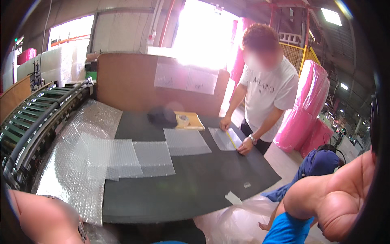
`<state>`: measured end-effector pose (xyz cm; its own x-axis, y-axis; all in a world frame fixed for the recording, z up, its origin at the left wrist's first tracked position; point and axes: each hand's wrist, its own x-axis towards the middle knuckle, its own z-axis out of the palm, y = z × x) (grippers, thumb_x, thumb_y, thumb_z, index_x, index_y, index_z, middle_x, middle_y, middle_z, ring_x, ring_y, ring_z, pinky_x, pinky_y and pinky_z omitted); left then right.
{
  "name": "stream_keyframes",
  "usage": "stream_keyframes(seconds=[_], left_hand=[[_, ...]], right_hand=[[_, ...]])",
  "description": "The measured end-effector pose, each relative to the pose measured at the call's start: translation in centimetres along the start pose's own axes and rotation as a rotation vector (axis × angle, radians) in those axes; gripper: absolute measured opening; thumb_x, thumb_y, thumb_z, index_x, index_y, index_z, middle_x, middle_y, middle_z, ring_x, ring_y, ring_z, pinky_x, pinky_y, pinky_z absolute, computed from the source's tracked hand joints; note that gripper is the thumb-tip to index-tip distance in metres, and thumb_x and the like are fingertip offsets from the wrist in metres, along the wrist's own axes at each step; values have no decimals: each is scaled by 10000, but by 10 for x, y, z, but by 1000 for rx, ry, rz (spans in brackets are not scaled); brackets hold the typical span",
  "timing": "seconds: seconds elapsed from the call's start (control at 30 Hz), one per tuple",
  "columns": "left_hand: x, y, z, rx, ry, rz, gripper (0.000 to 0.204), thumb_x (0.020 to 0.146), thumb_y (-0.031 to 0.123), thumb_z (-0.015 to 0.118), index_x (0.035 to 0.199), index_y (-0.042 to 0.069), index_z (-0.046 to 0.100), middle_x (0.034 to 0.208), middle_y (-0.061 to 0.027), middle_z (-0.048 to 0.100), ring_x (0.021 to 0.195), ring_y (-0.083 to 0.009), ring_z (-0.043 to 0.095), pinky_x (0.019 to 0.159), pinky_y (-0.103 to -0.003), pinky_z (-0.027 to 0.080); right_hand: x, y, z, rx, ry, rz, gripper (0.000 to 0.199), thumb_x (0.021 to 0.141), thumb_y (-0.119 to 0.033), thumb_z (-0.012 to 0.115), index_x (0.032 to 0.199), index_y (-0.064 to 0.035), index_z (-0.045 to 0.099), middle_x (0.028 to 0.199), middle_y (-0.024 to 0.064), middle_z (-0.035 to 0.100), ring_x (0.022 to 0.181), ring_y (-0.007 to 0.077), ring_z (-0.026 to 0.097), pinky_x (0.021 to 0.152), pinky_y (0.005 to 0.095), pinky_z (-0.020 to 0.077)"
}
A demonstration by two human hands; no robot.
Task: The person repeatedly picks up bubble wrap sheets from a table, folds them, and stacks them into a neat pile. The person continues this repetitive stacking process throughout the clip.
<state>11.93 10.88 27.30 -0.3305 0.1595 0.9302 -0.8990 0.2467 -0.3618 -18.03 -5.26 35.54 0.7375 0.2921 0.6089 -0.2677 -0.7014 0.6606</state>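
At the right edge, very close, a large part of my right hand and arm [341, 199] shows; its fingers are out of sight. My left arm [48, 215] comes in at the lower left, partly blurred, its fingers not visible. Neither visibly touches anything on the dark table [174, 195]. Several clear bubble-wrap pieces lie there: a wide sheet [77, 162] at the left, overlapping smaller pieces [152, 158] beside it, and another [185, 142] towards the middle. Across the table, a person in a white T-shirt [264, 97] holds a yellow tape measure [231, 140] over a bubble-wrap piece [217, 136].
A roller conveyor [32, 118] runs along the left. A brown board [126, 85] stands behind the table. A tape roll [183, 120] rests on a yellowish envelope [195, 122] beside a dark bundle [162, 117]. Pink wrapped rolls [304, 110] and a bent-over person in navy [313, 166] are at the right.
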Motion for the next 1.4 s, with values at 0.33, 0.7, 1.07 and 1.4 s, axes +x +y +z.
stream_keyframes(seconds=[0.33, 0.7, 1.07, 1.4], left_hand=[[-48, -12, -4, 68, -8, -260, 372, 857, 263, 499, 1048, -55, 473, 990, -187, 518, 879, -236, 528, 786, -332, 436], [-226, -106, 5, 264, -507, -789, 194, 774, 80, 554, 964, 56, 585, 937, -107, 577, 878, -258, 543, 749, -340, 425], [-302, -105, 8, 520, -1526, -892, 513, 803, 448, 497, 1250, 210, 419, 1301, -132, 378, 1255, -299, 270, 994, -592, 114], [-290, -102, 18, 12, -899, -648, 206, 764, 180, 580, 933, 62, 587, 786, -109, 606, 722, -252, 573, 675, -338, 430]], right_hand=[[-20, -24, 50, 433, 433, 423, 320, 781, -201, 548, 993, 37, 524, 945, 123, 549, 885, 201, 523, 787, 313, 399], [-132, -68, 359, 1539, -599, 1633, 511, 834, -344, 537, 1252, -109, 360, 1160, 134, 445, 1014, 223, 446, 831, 371, 381], [-64, -133, 458, 1691, -647, 1870, 689, 776, -389, 608, 1294, -117, 244, 1109, 160, 442, 847, 238, 501, 694, 394, 434], [-48, -178, 470, 1730, -497, 1622, 659, 702, -79, 636, 1240, -6, 263, 1012, 175, 510, 817, 238, 538, 623, 360, 460]])
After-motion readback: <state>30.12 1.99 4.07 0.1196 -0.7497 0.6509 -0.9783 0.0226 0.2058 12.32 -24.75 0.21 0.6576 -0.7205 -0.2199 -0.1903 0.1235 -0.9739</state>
